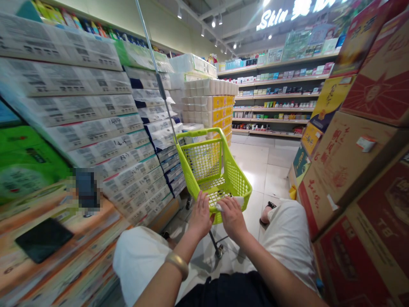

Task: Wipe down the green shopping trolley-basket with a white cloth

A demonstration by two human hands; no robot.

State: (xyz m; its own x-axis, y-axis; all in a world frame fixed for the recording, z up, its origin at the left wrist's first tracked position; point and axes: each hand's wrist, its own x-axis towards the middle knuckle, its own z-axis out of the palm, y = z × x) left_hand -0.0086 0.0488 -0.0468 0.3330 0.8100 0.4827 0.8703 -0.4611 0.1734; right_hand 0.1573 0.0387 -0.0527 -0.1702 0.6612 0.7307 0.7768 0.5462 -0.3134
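A lime-green plastic shopping cart (pixel 236 179) stands on the tiled floor just ahead of my knees. My left hand (pixel 200 215) grips the cart's near rim, fingers curled over it. My right hand (pixel 232 217) presses a white cloth or tissue (pixel 236 200) against the same rim, fingers closed on it. A gold bangle (pixel 177 262) circles my left wrist. The cart basket looks empty.
Stacked packs of tissue paper (pixel 105 140) wall the left side, with a black phone (pixel 43 239) lying on orange packs. Red and brown cardboard cartons (pixel 361 170) tower at right. A thin metal pole (pixel 158 79) rises from the cart. Product shelves (pixel 277 102) stand beyond the aisle.
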